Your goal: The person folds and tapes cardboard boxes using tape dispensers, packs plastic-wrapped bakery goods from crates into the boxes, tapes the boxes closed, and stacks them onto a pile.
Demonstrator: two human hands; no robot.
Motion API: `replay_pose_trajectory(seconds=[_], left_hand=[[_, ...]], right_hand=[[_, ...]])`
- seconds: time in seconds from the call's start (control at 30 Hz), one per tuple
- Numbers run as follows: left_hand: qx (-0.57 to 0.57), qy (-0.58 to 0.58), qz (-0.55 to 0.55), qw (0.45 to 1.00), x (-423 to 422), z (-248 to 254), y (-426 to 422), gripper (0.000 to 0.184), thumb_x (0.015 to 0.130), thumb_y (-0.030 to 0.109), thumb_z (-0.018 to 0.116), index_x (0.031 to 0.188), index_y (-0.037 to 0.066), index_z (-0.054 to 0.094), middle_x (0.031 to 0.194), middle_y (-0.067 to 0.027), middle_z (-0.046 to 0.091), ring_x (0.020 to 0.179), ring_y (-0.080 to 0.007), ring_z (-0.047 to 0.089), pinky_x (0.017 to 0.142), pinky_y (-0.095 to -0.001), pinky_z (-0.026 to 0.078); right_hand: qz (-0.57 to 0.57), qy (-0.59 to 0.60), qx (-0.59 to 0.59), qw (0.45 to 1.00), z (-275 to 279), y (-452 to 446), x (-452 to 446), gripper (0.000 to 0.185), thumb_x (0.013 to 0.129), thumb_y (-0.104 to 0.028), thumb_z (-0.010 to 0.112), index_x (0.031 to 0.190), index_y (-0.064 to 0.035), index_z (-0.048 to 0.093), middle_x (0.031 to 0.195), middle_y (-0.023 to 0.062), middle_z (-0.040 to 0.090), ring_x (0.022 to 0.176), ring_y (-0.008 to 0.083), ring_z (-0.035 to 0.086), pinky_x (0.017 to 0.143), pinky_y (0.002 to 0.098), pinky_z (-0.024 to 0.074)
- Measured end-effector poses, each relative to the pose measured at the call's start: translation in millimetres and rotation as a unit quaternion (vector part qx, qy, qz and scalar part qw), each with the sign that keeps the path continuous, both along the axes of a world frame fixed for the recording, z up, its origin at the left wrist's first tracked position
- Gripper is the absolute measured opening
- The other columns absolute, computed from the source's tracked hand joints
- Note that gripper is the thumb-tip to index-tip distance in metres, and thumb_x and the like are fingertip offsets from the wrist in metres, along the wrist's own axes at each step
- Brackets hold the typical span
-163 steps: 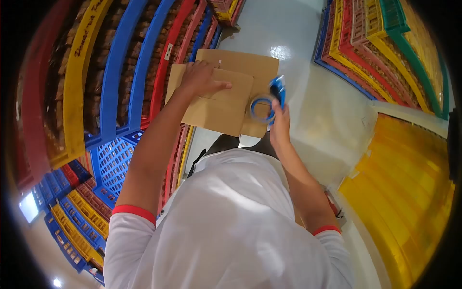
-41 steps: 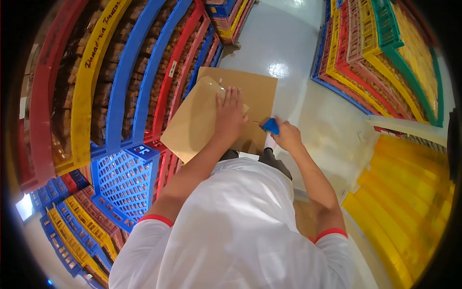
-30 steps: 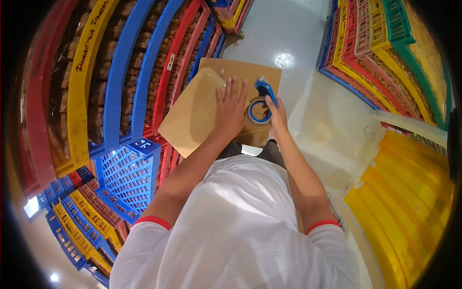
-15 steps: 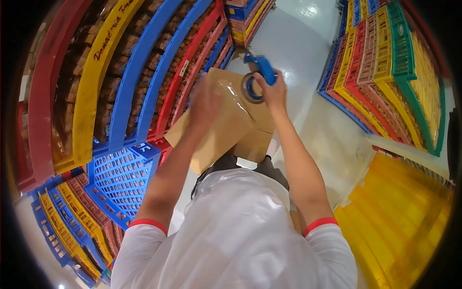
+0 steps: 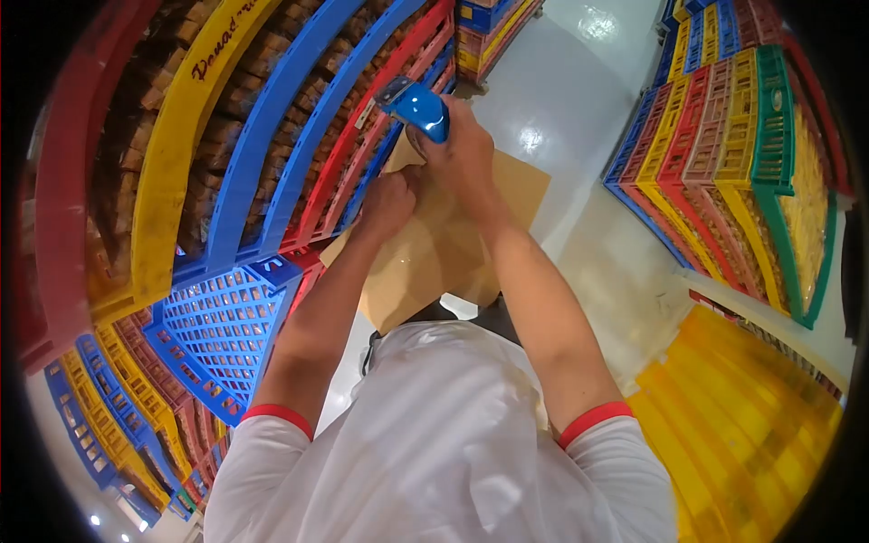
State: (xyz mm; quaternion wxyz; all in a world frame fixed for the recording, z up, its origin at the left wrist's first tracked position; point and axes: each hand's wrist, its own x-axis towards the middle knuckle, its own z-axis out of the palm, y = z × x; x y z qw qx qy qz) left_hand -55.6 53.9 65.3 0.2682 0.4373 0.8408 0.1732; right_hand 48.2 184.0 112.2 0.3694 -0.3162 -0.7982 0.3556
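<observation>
My right hand point(image 5: 466, 154) is wrapped round a blue tape dispenser point(image 5: 424, 110), held above the far left part of the cardboard. Its roll is mostly hidden behind my fingers. Just below and left of it, my left hand point(image 5: 391, 201) is closed at the cardboard's left edge; what its fingers pinch is too small to make out. The brown cardboard box point(image 5: 425, 258) has overlapping flat panels and lies in front of my body, partly covered by both forearms.
Tall stacked crates point(image 5: 244, 136) in red, yellow and blue stand close on the left, with a blue lattice crate point(image 5: 222, 326) below. More stacked crates point(image 5: 715, 154) stand at the right, above yellow plastic sheeting point(image 5: 742, 425). Pale floor point(image 5: 579, 181) runs between the stacks.
The tape dispenser in my right hand has moved left across the cardboard. My left hand has gone from flat on the panel to closed at its left edge. The view has shifted slightly.
</observation>
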Motion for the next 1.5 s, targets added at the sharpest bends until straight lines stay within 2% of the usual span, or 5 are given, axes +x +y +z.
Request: replay_pose_trajectory(seconds=[0.37, 0.67, 1.0, 1.17, 1.5], left_hand=[[0.139, 0.022, -0.078, 0.987, 14, 11, 28, 0.029, 0.103, 0.022, 0.045, 0.122, 0.007, 0.06, 0.112, -0.0231, 0.071, 0.102, -0.0464, 0.066, 0.088, -0.0551, 0.051], [0.031, 0.099, -0.029, 0.994, 13, -14, 33, 0.04, 0.106, 0.033, 0.04, 0.126, 0.005, 0.062, 0.092, -0.0267, 0.072, 0.087, -0.0506, 0.068, 0.081, -0.0617, 0.052], [0.263, 0.118, -0.365, 0.885, 15, 3, 44, 0.051, 0.092, 0.049, 0.071, 0.119, 0.006, 0.071, 0.132, -0.022, 0.066, 0.134, -0.039, 0.054, 0.111, -0.0466, 0.043], [0.017, 0.148, -0.154, 0.977, -20, 36, 39, 0.077, 0.083, 0.065, 0.073, 0.128, 0.003, 0.069, 0.134, -0.0221, 0.066, 0.132, -0.04, 0.056, 0.111, -0.0503, 0.042], [-0.188, -0.519, 0.227, 0.803, -43, -27, -200, 0.084, 0.098, 0.079, 0.037, 0.106, 0.005, 0.075, 0.09, -0.0203, 0.076, 0.064, -0.0261, 0.075, 0.049, -0.0352, 0.059]], right_hand=[[0.007, 0.003, -0.609, 0.793, -72, 37, 160, 0.045, 0.086, -0.04, 0.085, 0.108, -0.0039, 0.068, 0.076, -0.0015, 0.056, 0.063, 0.0057, 0.048, 0.055, 0.0241, 0.0371], [-0.023, 0.057, -0.551, 0.832, -119, 67, -8, 0.04, 0.091, -0.045, 0.078, 0.103, -0.0088, 0.065, 0.076, -0.0026, 0.052, 0.067, 0.0103, 0.047, 0.06, 0.0264, 0.0355], [-0.01, 0.069, -0.625, 0.778, -70, -20, 247, 0.041, 0.096, -0.042, 0.074, 0.113, -0.0057, 0.064, 0.079, 0.0005, 0.058, 0.063, 0.0103, 0.054, 0.06, 0.0272, 0.0456], [-0.132, 0.246, -0.686, 0.672, -74, -36, 270, 0.046, 0.101, -0.049, 0.067, 0.118, -0.0071, 0.064, 0.091, 0.0032, 0.067, 0.076, 0.0139, 0.063, 0.072, 0.0322, 0.053], [0.023, 0.158, -0.647, 0.746, -69, -47, 203, 0.055, 0.103, -0.052, 0.063, 0.126, -0.0023, 0.065, 0.113, 0.0059, 0.073, 0.108, 0.0163, 0.069, 0.096, 0.0326, 0.0548]])
